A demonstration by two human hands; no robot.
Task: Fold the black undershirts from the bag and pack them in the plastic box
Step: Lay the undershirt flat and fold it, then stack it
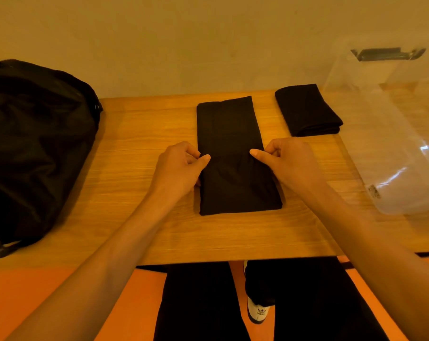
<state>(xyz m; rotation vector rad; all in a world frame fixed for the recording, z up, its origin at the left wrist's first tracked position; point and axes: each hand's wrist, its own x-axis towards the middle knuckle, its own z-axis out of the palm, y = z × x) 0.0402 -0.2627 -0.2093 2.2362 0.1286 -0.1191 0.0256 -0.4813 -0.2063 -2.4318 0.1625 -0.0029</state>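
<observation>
Two hands at centre frame, each pinching a side edge of the long, half-folded undershirt (229, 126) between thumb and curled fingers: left hand (181, 168) on its left edge, right hand (287, 163) on its right; undershirt flat on the table (139, 217), lengthwise from mid-frame up toward the wall (208, 33). One finished undershirt (307, 110) folded small at upper right, just beside the clear box (393, 143), not yet in it; bag (36, 143) at left. Likely risks: uneven pull from one hand, skewing the fold; a loose pinch, letting inner layers slip and splay; dark cloth, hiding a crease. Smooth wood-grain table, probably slippery under fabric, set against a plain pale wall; orange floor (48, 303) below; dark trousers (196, 303) and a white shoe (257, 311) at bottom of frame.
</observation>
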